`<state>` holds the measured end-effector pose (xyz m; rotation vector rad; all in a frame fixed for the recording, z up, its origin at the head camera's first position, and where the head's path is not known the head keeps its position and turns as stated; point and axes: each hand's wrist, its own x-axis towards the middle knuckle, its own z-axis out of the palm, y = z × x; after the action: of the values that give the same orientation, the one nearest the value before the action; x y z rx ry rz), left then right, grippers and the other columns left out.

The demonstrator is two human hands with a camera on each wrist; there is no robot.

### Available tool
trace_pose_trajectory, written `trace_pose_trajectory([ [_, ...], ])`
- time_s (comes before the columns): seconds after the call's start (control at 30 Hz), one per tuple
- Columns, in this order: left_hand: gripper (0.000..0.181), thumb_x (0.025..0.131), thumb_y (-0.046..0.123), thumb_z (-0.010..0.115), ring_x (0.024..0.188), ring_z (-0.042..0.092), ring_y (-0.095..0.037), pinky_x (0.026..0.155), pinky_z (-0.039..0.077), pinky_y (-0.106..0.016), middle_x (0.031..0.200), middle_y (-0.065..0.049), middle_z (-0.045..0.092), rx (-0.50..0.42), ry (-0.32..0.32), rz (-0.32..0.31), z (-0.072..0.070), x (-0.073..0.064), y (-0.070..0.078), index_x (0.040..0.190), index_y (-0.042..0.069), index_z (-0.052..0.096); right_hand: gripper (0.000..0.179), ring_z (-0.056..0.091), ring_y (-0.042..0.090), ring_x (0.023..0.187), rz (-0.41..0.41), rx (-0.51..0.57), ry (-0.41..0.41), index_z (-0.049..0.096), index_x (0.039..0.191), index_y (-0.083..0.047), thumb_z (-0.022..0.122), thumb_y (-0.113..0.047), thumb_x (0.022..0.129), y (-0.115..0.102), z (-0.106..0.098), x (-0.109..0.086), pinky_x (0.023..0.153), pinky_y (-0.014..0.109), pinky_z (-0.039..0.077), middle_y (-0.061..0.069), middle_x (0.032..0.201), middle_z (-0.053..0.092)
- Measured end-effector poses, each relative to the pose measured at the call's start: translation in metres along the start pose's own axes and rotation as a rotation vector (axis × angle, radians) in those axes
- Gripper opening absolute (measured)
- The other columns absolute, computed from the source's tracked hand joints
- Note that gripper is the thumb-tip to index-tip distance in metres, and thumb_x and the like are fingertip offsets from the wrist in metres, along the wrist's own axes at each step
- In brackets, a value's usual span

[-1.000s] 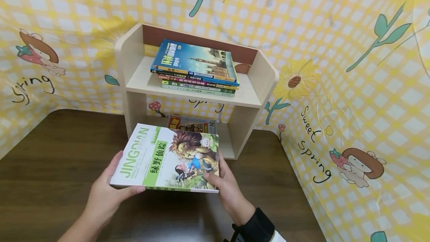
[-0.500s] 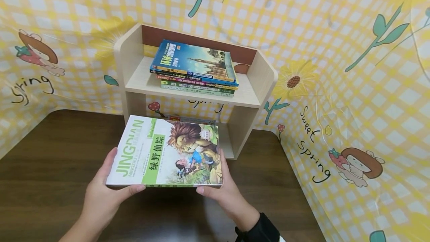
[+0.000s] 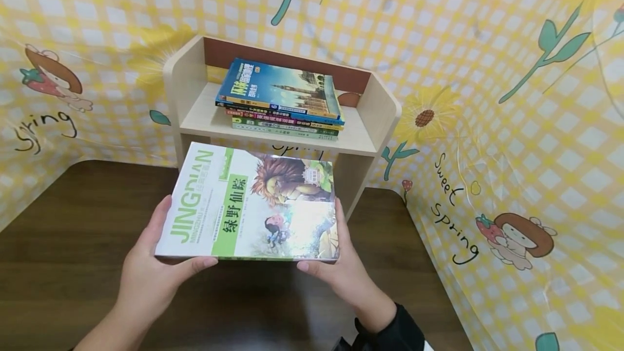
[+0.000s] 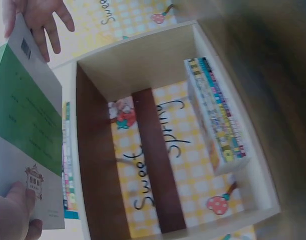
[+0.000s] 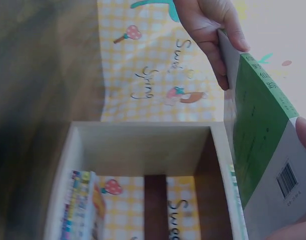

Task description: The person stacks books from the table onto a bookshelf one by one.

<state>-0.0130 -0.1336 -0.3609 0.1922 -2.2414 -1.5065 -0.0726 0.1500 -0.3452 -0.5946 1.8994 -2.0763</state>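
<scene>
Between my two hands is a paperback book [image 3: 244, 205] with a white and green cover and a lion picture, held in front of the shelf. My left hand [image 3: 151, 264] grips its left side, thumb along the near spine edge and fingers underneath. At the right end my right hand [image 3: 353, 270] holds it the same way, thumb at the near corner. Both wrist views show the green and white back cover [image 4: 30, 100] from below, with fingers against it. A barcode sits on that back cover [image 5: 265, 150] in the right wrist view.
Behind the book stands a pale wooden two-tier shelf [image 3: 382, 107]. A stack of several books [image 3: 283, 96] lies on its upper board. Another pile of books [image 4: 215, 115] lies in the lower compartment. Dark wooden table [image 3: 73, 232] below; yellow checked cloth [image 3: 463, 96] hangs around.
Both hands have raised the book up toward the upper board, so it now hides the lower compartment in the head view. My right thumb has shifted from the cover to the near edge.
</scene>
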Motion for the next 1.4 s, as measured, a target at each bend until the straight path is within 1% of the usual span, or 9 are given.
trace_pose_trajectory([
  [0.23,0.117,0.063,0.007,0.09,0.111,0.042,0.004,0.084,0.029,-0.005,0.142,-0.006,0.047,-0.057,-0.016,0.045,0.004,0.017,0.029,0.154,0.029,0.021,0.121,0.049,0.024,0.127,-0.066,-0.054,0.023,-0.009,0.153,-0.036,0.081,-0.011,0.078,-0.028,-0.011,0.009,0.093,0.026,0.05,0.003,0.162,0.005],
  [0.4,0.112,0.067,0.006,0.088,0.112,0.044,0.001,0.085,0.033,-0.004,0.148,-0.008,0.041,-0.112,-0.033,0.106,0.007,0.035,0.051,0.155,0.024,0.02,0.121,0.046,0.025,0.13,-0.108,-0.082,0.039,-0.007,0.154,-0.036,0.081,-0.006,0.077,-0.053,-0.019,0.023,0.095,0.025,0.047,-0.002,0.161,0.007],
  [0.6,0.104,0.072,0.006,0.085,0.11,0.048,-0.006,0.079,0.041,-0.008,0.145,-0.008,0.044,-0.183,-0.068,0.175,0.014,0.061,0.072,0.154,0.023,0.023,0.116,0.04,0.026,0.135,-0.125,-0.063,0.027,-0.009,0.154,-0.034,0.068,0.013,0.08,-0.074,-0.031,0.047,0.098,0.024,0.045,-0.004,0.161,0.008],
  [0.7,0.104,0.073,0.007,0.084,0.115,0.047,-0.008,0.081,0.041,-0.008,0.148,-0.006,0.041,-0.213,-0.087,0.173,0.017,0.075,0.08,0.155,0.023,0.021,0.115,0.041,0.027,0.134,-0.127,-0.063,0.022,-0.011,0.154,-0.033,0.064,0.015,0.081,-0.083,-0.036,0.058,0.1,0.026,0.044,-0.001,0.161,0.009],
  [0.87,0.104,0.076,0.01,0.083,0.126,0.043,-0.013,0.087,0.039,-0.007,0.153,-0.004,0.035,-0.252,-0.123,0.148,0.021,0.098,0.089,0.156,0.02,0.016,0.112,0.037,0.021,0.137,-0.132,-0.12,0.021,-0.009,0.154,-0.034,0.067,0.007,0.083,-0.092,-0.044,0.078,0.109,0.033,0.036,-0.002,0.161,0.007],
  [1.17,0.108,0.076,0.01,0.082,0.126,0.045,-0.015,0.084,0.045,-0.008,0.156,-0.003,0.029,-0.295,-0.132,0.08,0.028,0.123,0.092,0.156,0.019,0.011,0.103,0.018,0.017,0.145,-0.087,-0.175,0.05,-0.002,0.155,-0.032,0.067,-0.002,0.086,-0.089,-0.054,0.106,0.117,0.038,0.021,-0.002,0.161,0.004],
  [1.27,0.112,0.077,0.012,0.082,0.123,0.047,-0.017,0.079,0.047,-0.011,0.155,-0.005,0.028,-0.262,-0.137,0.065,0.03,0.13,0.094,0.157,0.019,0.004,0.099,0.015,0.017,0.145,-0.07,-0.189,0.065,0.0,0.156,-0.03,0.067,-0.005,0.087,-0.089,-0.057,0.113,0.117,0.039,0.02,-0.001,0.161,0.005],
  [1.33,0.114,0.077,0.016,0.083,0.123,0.044,-0.02,0.075,0.049,-0.013,0.156,-0.008,0.023,-0.203,-0.133,0.051,0.03,0.135,0.097,0.157,0.02,0.001,0.096,0.013,0.017,0.146,-0.065,-0.213,0.075,0.002,0.156,-0.029,0.067,-0.007,0.088,-0.09,-0.06,0.118,0.117,0.039,0.02,-0.001,0.161,0.005],
  [1.4,0.114,0.076,0.02,0.084,0.127,0.038,-0.026,0.082,0.047,-0.018,0.156,-0.011,0.018,-0.132,-0.122,0.055,0.031,0.14,0.101,0.157,0.02,0.004,0.094,0.009,0.017,0.146,-0.054,-0.241,0.085,0.002,0.156,-0.027,0.066,-0.01,0.089,-0.092,-0.062,0.122,0.117,0.04,0.019,-0.001,0.162,0.003],
])
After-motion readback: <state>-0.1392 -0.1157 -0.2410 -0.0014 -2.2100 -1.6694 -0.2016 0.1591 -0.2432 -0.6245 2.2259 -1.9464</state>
